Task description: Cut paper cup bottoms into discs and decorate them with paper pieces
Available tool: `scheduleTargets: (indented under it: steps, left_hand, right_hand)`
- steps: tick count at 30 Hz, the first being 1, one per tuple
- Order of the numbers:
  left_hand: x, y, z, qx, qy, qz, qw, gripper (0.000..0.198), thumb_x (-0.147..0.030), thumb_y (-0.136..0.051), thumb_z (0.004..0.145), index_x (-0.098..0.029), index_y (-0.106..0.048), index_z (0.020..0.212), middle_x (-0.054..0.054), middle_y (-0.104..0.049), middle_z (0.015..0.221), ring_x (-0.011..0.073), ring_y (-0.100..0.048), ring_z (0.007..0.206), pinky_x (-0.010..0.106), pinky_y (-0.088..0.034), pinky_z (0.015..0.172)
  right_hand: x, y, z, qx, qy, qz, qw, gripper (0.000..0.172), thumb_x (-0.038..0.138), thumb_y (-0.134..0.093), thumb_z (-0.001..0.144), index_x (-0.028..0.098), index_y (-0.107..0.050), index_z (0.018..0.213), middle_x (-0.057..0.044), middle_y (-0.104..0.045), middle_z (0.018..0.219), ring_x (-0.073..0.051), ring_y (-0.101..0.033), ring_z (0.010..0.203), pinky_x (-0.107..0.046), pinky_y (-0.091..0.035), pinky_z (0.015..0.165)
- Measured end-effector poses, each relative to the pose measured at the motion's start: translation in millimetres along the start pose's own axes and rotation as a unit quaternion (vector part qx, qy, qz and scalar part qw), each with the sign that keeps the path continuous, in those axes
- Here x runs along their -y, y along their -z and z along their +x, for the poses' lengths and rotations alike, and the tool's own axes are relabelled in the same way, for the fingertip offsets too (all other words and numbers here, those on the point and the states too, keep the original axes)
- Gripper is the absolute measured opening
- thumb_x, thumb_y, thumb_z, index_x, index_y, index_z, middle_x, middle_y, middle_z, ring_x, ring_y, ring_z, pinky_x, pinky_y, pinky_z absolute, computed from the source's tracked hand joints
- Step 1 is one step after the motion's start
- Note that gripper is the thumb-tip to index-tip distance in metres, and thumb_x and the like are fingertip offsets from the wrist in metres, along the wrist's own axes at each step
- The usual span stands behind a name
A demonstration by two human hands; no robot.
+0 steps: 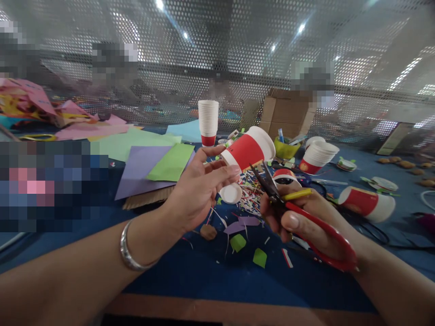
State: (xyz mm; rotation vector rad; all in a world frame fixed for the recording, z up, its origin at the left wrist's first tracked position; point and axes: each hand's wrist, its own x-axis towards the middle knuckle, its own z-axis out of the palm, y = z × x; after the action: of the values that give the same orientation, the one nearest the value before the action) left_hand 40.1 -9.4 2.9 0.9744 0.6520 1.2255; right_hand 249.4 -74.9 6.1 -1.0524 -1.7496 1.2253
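Note:
My left hand [200, 188] grips a red-and-white paper cup [249, 149], tilted on its side above the blue table. A silver bangle sits on that wrist. My right hand [306, 222] is closed through the handles of red-and-yellow scissors [288, 203]. Their dark blades are open and point up-left, right at the cup's lower edge. Below the cup lie a small white disc [231, 193] and a heap of thin paper strips [251, 192].
Purple [142, 170] and green paper sheets [171, 163] lie at left. A stack of cups [208, 121] stands behind. More cups [317, 156] and one lying cup [369, 202] are at right. A cardboard box [287, 113] and mesh screen stand at the back. Scraps litter the blue table [217, 271].

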Motion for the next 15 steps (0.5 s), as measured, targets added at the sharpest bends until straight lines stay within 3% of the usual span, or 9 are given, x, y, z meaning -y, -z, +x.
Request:
scheduleTargets:
  steps: [6,10,15]
  left_hand:
    - [-2.9,-5.4,-3.0,-0.002,-0.041,0.03,0.999,0.034,-0.016,-0.077,0.08,-0.022,-0.057,0.107,-0.001,-0.068,0.093,0.0127,-0.068,0.083,0.031,-0.058,0.082]
    - [-1.7,-3.2,-2.5,0.003,-0.045,0.058,0.997,0.041,-0.017,-0.08,0.077,-0.018,-0.059,0.113,0.005,-0.07,0.107,0.0158,-0.069,0.091,0.028,-0.057,0.078]
    - [2.2,0.2,-1.4,-0.003,-0.052,0.069,0.996,0.041,-0.017,-0.08,0.078,-0.017,-0.057,0.112,0.006,-0.071,0.109,0.0163,-0.07,0.09,0.028,-0.056,0.076]
  right_hand:
    - [3.4,-3.6,1.6,-0.015,-0.062,-0.047,0.997,0.049,0.065,-0.073,0.076,0.018,-0.064,0.088,0.001,-0.055,0.066,-0.012,-0.052,0.052,-0.022,-0.046,0.043]
    - [2.2,-3.9,1.5,-0.022,-0.058,-0.059,0.996,0.048,0.065,-0.073,0.076,0.019,-0.06,0.081,0.0,-0.056,0.07,-0.011,-0.053,0.051,-0.021,-0.045,0.041]
    - [4.9,-3.4,2.3,-0.026,-0.065,-0.079,0.994,0.048,0.065,-0.073,0.077,0.018,-0.06,0.08,0.002,-0.052,0.062,-0.011,-0.05,0.046,-0.021,-0.041,0.039]
